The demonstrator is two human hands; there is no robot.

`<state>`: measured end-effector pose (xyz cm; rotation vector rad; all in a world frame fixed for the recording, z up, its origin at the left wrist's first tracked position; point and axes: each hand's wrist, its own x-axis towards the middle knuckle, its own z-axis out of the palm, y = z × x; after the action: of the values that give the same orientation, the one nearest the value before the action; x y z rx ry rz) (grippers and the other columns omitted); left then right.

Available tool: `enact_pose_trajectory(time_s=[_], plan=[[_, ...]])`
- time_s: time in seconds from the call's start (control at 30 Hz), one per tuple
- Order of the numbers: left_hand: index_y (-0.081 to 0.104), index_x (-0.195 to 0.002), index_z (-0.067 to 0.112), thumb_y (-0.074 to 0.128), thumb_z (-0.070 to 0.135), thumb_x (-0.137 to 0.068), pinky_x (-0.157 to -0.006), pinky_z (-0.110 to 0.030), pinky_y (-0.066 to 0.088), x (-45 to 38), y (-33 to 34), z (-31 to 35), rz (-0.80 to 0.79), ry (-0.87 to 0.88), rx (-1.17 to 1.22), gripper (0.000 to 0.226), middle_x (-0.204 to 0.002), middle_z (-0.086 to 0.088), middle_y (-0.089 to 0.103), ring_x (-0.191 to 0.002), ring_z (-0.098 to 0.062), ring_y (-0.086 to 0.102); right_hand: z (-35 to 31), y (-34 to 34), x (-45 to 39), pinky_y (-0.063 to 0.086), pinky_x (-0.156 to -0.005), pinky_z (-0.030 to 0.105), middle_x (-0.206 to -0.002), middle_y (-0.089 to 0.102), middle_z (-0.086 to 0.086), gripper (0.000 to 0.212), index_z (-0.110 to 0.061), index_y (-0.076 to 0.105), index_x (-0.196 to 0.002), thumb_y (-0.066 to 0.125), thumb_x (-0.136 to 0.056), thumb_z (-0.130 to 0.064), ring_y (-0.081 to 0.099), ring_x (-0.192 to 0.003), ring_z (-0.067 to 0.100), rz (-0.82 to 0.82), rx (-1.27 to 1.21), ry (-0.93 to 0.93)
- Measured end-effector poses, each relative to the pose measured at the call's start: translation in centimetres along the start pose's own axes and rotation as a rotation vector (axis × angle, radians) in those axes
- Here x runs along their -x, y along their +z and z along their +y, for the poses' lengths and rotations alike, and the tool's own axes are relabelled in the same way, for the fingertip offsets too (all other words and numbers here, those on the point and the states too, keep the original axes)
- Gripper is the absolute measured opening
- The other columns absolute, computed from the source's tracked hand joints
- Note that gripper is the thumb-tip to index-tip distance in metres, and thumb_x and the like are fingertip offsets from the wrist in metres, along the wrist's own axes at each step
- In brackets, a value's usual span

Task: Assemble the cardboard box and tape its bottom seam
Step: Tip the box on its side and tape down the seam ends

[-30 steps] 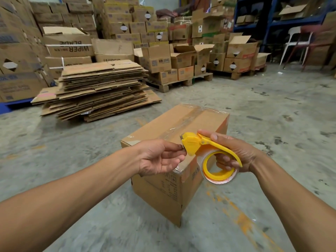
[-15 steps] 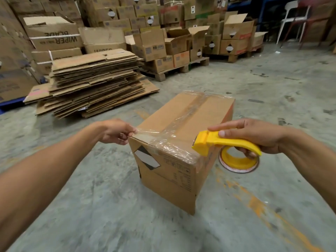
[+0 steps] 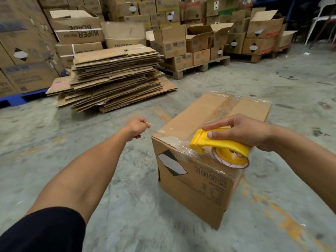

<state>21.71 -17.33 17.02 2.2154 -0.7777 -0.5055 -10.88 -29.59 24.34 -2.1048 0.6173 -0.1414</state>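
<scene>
Box (image 3: 209,182) (taped) sits before flattened cardboard (image 3: 112,77).

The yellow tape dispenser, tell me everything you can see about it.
The yellow tape dispenser looks like smooth moulded plastic: a curved handle arching over a yellow hub, with a roll of clear tape bearing red print around it. The right hand grips the handle from above, fingers wrapped over it. Its cutter end points left and sits at the near top edge of the cardboard box, where crinkled clear tape runs over the corner. The roll hangs in front of the box's near face.
</scene>
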Motion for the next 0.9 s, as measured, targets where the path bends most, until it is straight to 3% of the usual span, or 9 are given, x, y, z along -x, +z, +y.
enact_pose_trajectory(time_s=[0.17,0.4,0.53,0.67,0.77,0.9], plan=[[0.061,-0.101,0.01,0.041,0.021,-0.102,-0.061,-0.03,0.038,-1.1,0.6,-0.3,-0.002,0.019,0.023,0.022,-0.082,-0.007,0.048,-0.076,-0.021,0.04,0.0,0.1,-0.3,0.052,-0.096,0.037,-0.125,0.062,-0.016,0.033,-0.045,0.073,-0.108,0.074,-0.075,-0.047,0.059,-0.109,0.012,-0.004,-0.026,0.026],[0.059,-0.094,0.014,0.039,0.019,-0.102,-0.059,-0.03,0.036,-2.0,1.4,-1.8,-0.057,-0.001,0.051,0.022,-0.08,-0.007,0.043,-0.07,-0.019,0.037,0.7,0.3,-0.3,0.05,-0.083,0.027,-0.117,0.063,-0.021,0.029,-0.045,0.074,-0.107,0.074,-0.078,-0.044,0.06,-0.103,0.007,-0.005,-0.027,0.035],[0.06,-0.091,0.014,0.04,0.018,-0.101,-0.058,-0.029,0.037,-2.2,1.4,-2.1,-0.061,-0.014,0.107,0.023,-0.083,-0.006,0.044,-0.074,-0.019,0.038,0.7,0.1,-0.5,0.052,-0.084,0.029,-0.116,0.063,-0.022,0.034,-0.047,0.073,-0.106,0.073,-0.072,-0.05,0.06,-0.104,0.008,-0.007,-0.019,0.044],[0.059,-0.092,0.015,0.041,0.014,-0.098,-0.055,-0.027,0.038,-1.9,2.3,-2.4,-0.112,-0.106,0.148,0.019,-0.083,-0.004,0.047,-0.068,-0.015,0.038,0.9,0.0,-0.6,0.052,-0.081,0.027,-0.115,0.062,-0.021,0.034,-0.047,0.073,-0.106,0.074,-0.072,-0.049,0.061,-0.103,0.008,-0.01,-0.025,0.047],[0.054,-0.083,0.018,0.041,0.017,-0.094,-0.053,-0.024,0.035,-0.9,4.2,-2.7,-0.251,-0.235,0.266,0.018,-0.076,-0.001,0.043,-0.064,-0.014,0.034,0.9,0.0,-0.7,0.053,-0.083,0.028,-0.115,0.064,-0.02,0.029,-0.046,0.074,-0.105,0.074,-0.077,-0.046,0.061,-0.103,0.009,-0.006,-0.014,0.051],[0.062,-0.081,0.023,0.057,0.025,-0.091,-0.069,-0.028,0.044,-0.7,5.5,-3.3,-0.285,-0.317,0.502,0.012,-0.071,0.0,0.055,-0.068,-0.016,0.049,0.7,0.2,-0.8,0.051,-0.078,0.025,-0.112,0.063,-0.023,0.028,-0.044,0.074,-0.107,0.073,-0.079,-0.044,0.06,-0.101,0.006,-0.004,0.006,0.059]])
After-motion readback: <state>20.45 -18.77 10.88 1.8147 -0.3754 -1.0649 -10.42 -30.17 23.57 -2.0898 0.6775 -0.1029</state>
